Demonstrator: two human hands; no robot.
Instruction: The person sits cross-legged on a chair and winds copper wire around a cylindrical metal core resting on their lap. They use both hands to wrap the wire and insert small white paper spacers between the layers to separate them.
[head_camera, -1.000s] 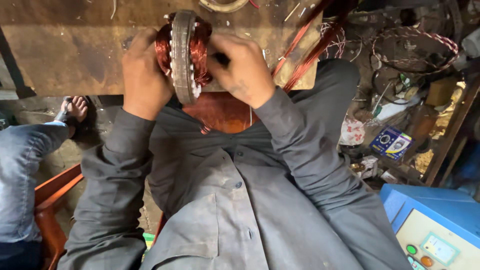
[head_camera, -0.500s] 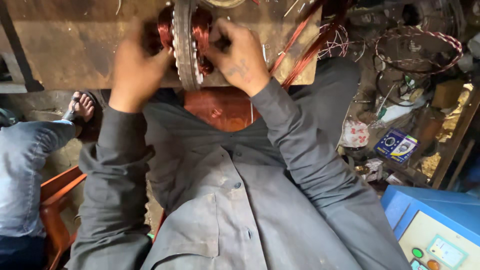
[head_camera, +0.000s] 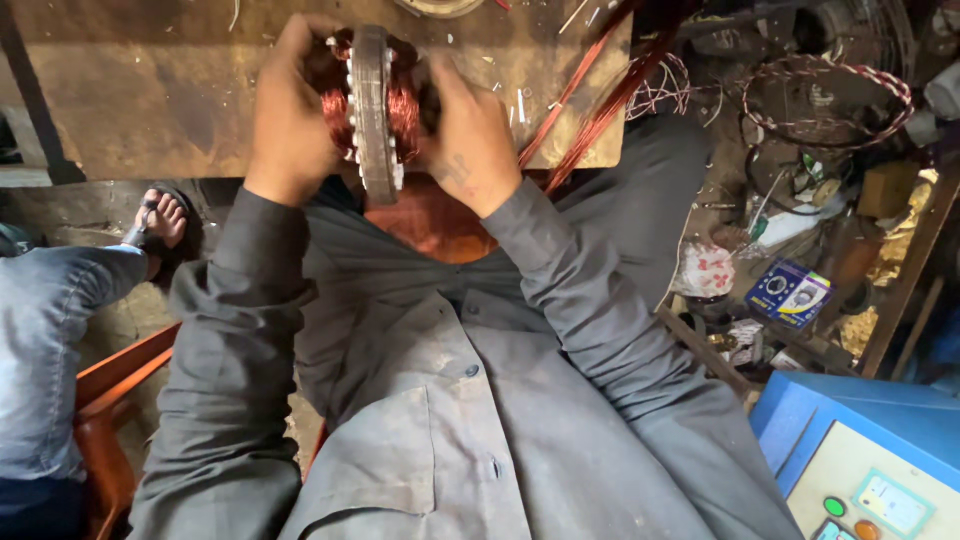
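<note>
**Desk editor:** What do you have on the head camera?

**Me, at the remote station:** I see a motor stator (head_camera: 375, 110) stood on edge at the near edge of a worn wooden desk (head_camera: 130, 100), its steel ring facing me, copper windings bulging to either side. The left hand (head_camera: 290, 120) is clamped over the left winding, fingers curled round the far side. The right hand (head_camera: 470, 140) is pressed against the right winding, closed on it, thumb near the ring.

**Desk editor:** And around it?

**Me:** Loose copper wire (head_camera: 590, 110) runs from the desk's right corner toward the far right. Small white scraps are scattered on the desk top. Below the stator, against the person's grey shirt (head_camera: 430, 400), I see a rounded copper-coloured mass; I cannot tell what it is. On the floor to the right lies a wire coil (head_camera: 830, 100) among clutter, with a small blue box (head_camera: 790, 293) nearer. A blue machine with coloured buttons (head_camera: 860, 460) fills the near right corner. At left, another person's sandalled foot (head_camera: 160, 220) and denim-clad leg (head_camera: 50, 340) stand beside an orange frame (head_camera: 110, 400).
</note>
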